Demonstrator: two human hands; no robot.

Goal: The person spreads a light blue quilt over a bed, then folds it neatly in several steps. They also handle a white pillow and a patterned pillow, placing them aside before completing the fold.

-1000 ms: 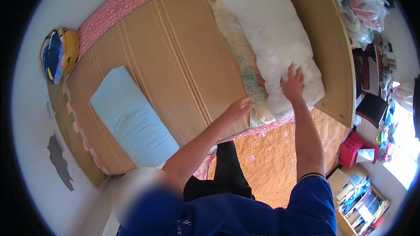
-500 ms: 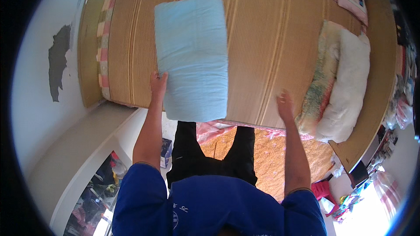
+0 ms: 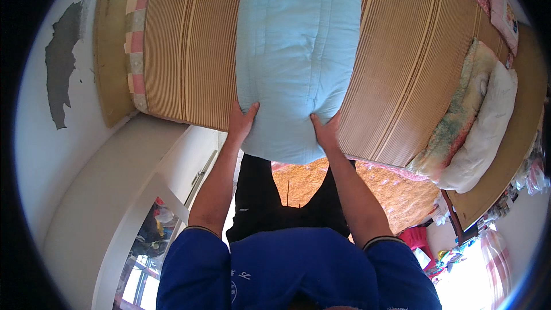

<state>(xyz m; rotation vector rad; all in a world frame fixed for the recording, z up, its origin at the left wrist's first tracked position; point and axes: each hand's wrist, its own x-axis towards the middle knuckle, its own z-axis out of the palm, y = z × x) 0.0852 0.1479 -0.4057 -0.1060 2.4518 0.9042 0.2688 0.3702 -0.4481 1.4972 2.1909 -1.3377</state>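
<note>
Hands grip a pale blue pillow (image 3: 295,51) by its near end, over the bed's straw mat (image 3: 189,40). The left hand (image 3: 241,121) holds the lower left corner, fingers closed on the fabric; the right hand (image 3: 326,132) clasps the lower right corner likewise. To the right, well apart, a white pillow (image 3: 485,132) lies on a floral one (image 3: 453,132). A checked mattress edge (image 3: 136,40) shows at the left, beside a white wall (image 3: 63,155) with peeled paint.
</note>
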